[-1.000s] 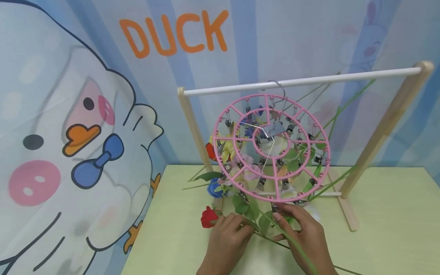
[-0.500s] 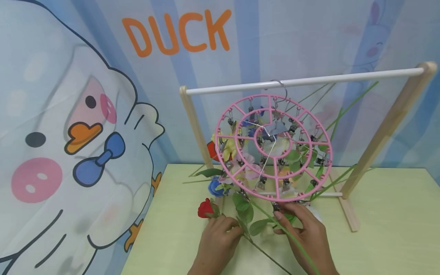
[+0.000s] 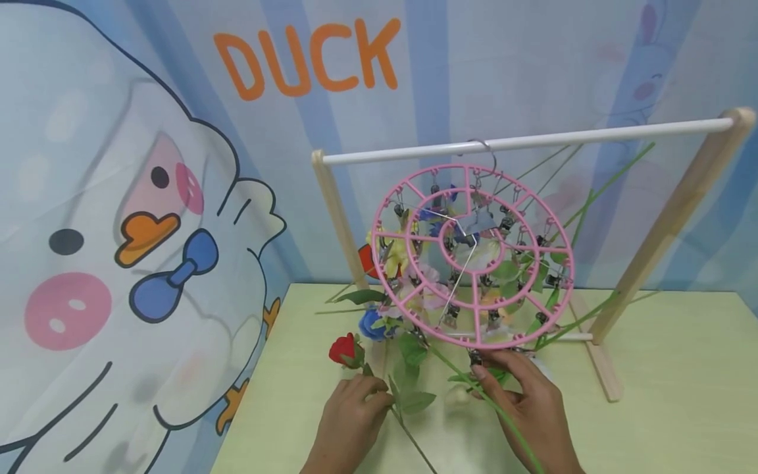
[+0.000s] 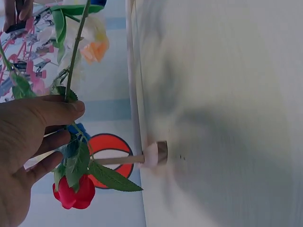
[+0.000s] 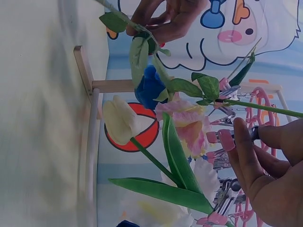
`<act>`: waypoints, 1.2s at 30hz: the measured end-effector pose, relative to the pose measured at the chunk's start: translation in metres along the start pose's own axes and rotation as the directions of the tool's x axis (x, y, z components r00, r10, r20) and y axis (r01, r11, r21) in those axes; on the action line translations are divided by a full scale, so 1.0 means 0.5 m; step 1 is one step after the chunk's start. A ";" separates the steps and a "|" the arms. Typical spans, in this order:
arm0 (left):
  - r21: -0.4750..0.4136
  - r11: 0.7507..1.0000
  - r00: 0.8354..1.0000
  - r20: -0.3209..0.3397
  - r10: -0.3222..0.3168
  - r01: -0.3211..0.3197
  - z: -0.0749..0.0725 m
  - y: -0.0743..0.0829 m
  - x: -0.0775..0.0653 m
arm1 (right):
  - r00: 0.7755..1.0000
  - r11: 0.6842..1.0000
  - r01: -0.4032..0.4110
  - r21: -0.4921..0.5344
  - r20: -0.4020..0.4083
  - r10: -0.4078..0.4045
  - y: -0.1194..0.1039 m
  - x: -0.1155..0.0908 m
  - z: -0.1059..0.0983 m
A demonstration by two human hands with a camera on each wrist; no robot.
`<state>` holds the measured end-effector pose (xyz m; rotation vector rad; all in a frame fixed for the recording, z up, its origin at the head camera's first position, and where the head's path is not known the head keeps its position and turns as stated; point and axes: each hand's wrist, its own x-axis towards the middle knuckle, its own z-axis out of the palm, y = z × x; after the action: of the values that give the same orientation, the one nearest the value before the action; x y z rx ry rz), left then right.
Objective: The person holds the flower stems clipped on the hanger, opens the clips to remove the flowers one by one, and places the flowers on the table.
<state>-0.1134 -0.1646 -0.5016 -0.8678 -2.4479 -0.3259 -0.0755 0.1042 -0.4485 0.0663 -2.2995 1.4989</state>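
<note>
In the head view my left hand (image 3: 349, 415) pinches the stem of a red rose (image 3: 343, 349), its bloom pointing away to the left. In the left wrist view the thumb and a finger grip the green stem (image 4: 75, 56) above the bloom. My right hand (image 3: 530, 401) is at the front edge of a pink round clip hanger (image 3: 476, 322). Its thumb and fingers pinch a metal clip with pink tips (image 5: 222, 138), with no stem between the tips. A white tulip (image 5: 120, 120) and a blue rose (image 5: 150, 87) hang near that hand.
The hanger hooks over the white bar (image 3: 592, 136) of a wooden stand (image 3: 657, 243). Several artificial flowers hang from its clips, with long green stems sticking out right. One stem (image 3: 515, 424) crosses in front of my right hand. A yellow-green table (image 3: 681, 395) lies below.
My left hand has moved left and toward me with the red rose, drawing its stem away from the right hand. The right hand stays at the clip.
</note>
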 end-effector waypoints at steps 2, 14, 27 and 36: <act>0.004 1.000 0.999 0.029 -0.023 0.023 -0.005 -0.010 -0.003 | 1.000 1.000 -0.007 0.000 0.003 0.007 -0.001 0.000 0.001; 0.031 0.999 0.997 0.072 -0.034 0.032 -0.024 -0.074 -0.023 | 0.994 0.991 -0.105 0.085 0.043 0.102 -0.011 -0.002 0.006; 0.054 0.998 0.994 0.112 0.020 -0.026 -0.042 -0.153 -0.032 | 0.989 0.984 -0.145 0.103 0.058 0.139 -0.019 -0.003 0.006; 0.076 0.997 0.989 0.148 0.000 -0.012 -0.053 -0.200 -0.021 | 0.986 0.982 -0.157 0.102 0.078 0.149 -0.020 -0.001 0.007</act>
<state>-0.1603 -0.2566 -0.4903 -0.8952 -2.5750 -0.1690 -0.0736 0.0965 -0.4411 -0.0298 -2.3222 1.7232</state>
